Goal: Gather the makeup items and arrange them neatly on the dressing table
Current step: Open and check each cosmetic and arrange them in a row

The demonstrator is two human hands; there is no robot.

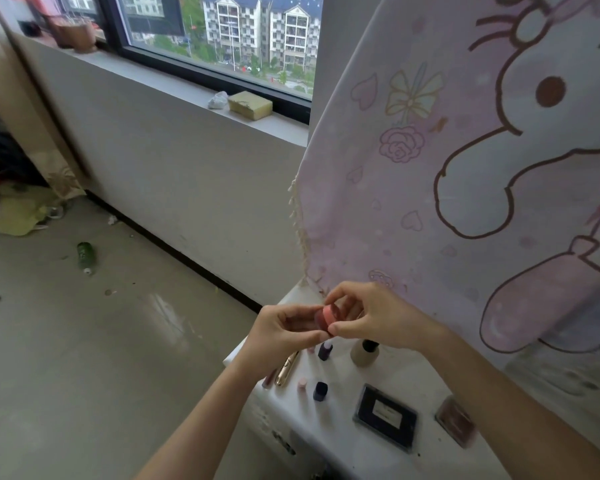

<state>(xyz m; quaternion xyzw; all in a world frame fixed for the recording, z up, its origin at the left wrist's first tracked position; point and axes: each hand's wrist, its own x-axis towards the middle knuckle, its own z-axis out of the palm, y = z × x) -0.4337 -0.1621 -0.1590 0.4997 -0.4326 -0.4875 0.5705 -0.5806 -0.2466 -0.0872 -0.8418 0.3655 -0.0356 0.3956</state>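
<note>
A small round pink jar (327, 317) is held in the air above the white dressing table (329, 431). My left hand (284, 332) grips its left side and my right hand (371, 315) pinches its right end with thumb and fingers. On the table below lie a gold tube (286, 370), a purple bottle (325, 350), a beige bottle with a black cap (363, 353), a small pink bottle (302, 385), a dark blue bottle (320, 391), a black compact (385, 416) and a brown compact (455, 420).
A pink cartoon cloth (465, 168) hangs behind the table on the right. The window sill carries a yellow-green block (250, 105) and a crumpled white scrap (218, 100). A green bottle (85, 256) and yellow fabric (18, 216) lie on the grey floor at left.
</note>
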